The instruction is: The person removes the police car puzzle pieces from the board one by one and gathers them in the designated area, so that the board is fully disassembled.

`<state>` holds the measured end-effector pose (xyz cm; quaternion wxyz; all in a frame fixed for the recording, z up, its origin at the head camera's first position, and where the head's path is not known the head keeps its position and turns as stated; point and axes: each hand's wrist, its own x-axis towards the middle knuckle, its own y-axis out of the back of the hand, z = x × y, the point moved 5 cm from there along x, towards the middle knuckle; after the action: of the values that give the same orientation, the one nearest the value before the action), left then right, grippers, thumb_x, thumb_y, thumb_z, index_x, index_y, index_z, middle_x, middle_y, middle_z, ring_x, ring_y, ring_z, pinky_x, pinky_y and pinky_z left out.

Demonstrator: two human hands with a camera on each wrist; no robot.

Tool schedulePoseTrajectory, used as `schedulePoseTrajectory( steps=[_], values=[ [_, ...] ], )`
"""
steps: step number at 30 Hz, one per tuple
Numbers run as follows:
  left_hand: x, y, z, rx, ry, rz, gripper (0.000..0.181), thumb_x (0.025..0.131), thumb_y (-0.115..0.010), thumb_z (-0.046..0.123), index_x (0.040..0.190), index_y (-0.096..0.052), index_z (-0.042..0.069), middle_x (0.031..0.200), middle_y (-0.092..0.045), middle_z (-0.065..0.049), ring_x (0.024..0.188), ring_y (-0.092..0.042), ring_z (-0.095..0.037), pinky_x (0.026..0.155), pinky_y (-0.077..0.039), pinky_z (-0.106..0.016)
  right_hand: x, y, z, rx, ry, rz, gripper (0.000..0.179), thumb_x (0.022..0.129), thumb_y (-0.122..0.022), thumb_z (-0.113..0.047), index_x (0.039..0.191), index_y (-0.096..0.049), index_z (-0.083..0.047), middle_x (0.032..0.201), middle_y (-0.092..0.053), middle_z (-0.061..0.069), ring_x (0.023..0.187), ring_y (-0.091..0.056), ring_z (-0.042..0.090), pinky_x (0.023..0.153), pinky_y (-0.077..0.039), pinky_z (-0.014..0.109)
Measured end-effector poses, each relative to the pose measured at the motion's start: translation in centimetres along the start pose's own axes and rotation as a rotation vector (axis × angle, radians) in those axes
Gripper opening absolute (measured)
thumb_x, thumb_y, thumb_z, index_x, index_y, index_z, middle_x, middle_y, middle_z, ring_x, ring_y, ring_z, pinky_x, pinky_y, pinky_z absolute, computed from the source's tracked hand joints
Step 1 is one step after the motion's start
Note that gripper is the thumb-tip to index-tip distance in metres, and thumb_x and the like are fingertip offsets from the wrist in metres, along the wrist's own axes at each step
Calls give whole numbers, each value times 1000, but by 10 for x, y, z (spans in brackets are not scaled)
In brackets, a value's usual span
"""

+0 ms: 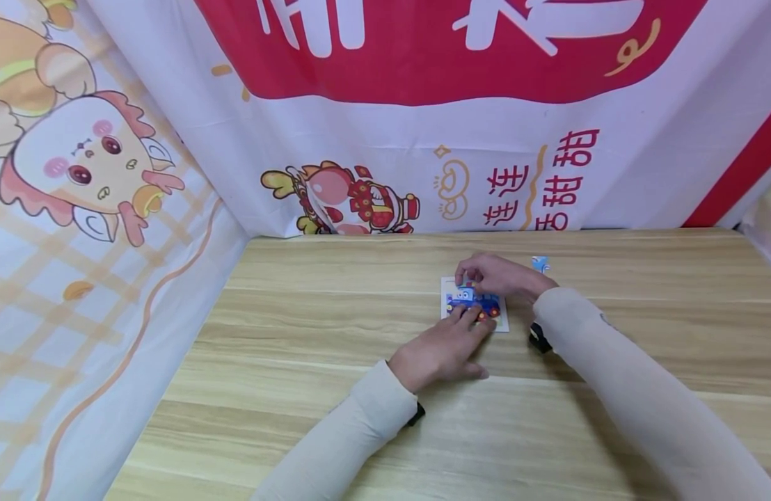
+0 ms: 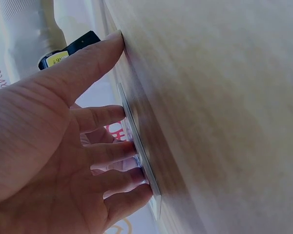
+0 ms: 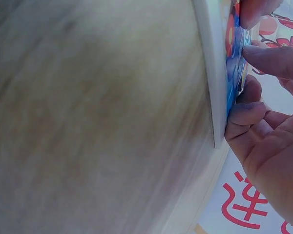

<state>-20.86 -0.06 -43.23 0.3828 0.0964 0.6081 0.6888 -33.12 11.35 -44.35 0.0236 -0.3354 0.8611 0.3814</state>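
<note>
A small white-bordered jigsaw puzzle [image 1: 501, 323] with a blue cartoon vehicle lies flat on the wooden table; its thin board [image 2: 141, 151] shows edge-on in the left wrist view. My left hand [image 1: 444, 351] rests its fingertips on the puzzle's near part, thumb spread out onto the table. Over the far edge, my right hand [image 1: 495, 275] bends its fingers and pinches a puzzle piece [image 3: 242, 82] between thumb and fingers, close over the picture. Much of that piece is hidden by the fingers.
A loose light-blue puzzle piece [image 1: 540, 264] lies on the table right of the puzzle, beyond my right wrist. Printed cloth [image 1: 373, 139] hangs along the table's far edge and another cloth panel [image 1: 110, 278] borders the left. Each wrist wears a black device [image 1: 538, 339].
</note>
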Motion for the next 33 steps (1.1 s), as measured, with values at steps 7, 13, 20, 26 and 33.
schedulePoseTrajectory(
  steps=[7, 13, 20, 26, 33],
  values=[
    [-1, 1, 0, 0, -3, 6, 78, 99, -71, 46, 163, -36, 20, 176, -19, -13, 163, -18, -35, 131, -26, -42, 0, 0, 1, -20, 38, 24, 29, 92, -61, 6, 111, -71, -14, 119, -57, 15, 109, -54, 31, 94, -47, 43],
    [-1, 1, 0, -5, -5, 7, 77, 99, -71, 45, 163, -36, 20, 176, -19, -13, 163, -18, -35, 131, -26, -42, -3, 0, 2, -11, 21, 38, 30, 93, -60, 6, 111, -71, -15, 121, -57, 15, 112, -54, 31, 98, -47, 46],
    [-1, 1, 0, -4, -3, 5, 77, 99, -71, 46, 163, -37, 21, 176, -19, -13, 163, -19, -36, 131, -26, -43, -3, 0, 3, -12, 41, 47, 29, 94, -61, 6, 112, -70, -14, 122, -58, 16, 114, -54, 33, 100, -47, 51],
    [-1, 0, 0, 6, -4, 4, 78, 99, -71, 46, 163, -36, 21, 176, -19, -13, 163, -18, -35, 131, -26, -42, -4, 0, 2, -37, 94, 64, 27, 93, -63, 5, 111, -71, -14, 118, -59, 16, 111, -55, 32, 96, -48, 48],
    [0, -2, -1, -1, 0, 4, 78, 99, -70, 47, 164, -35, 21, 176, -18, -12, 163, -17, -34, 131, -24, -42, -4, 0, 2, -63, 125, 85, 28, 92, -63, 6, 109, -72, -14, 111, -59, 14, 104, -55, 29, 91, -48, 43]
  ],
)
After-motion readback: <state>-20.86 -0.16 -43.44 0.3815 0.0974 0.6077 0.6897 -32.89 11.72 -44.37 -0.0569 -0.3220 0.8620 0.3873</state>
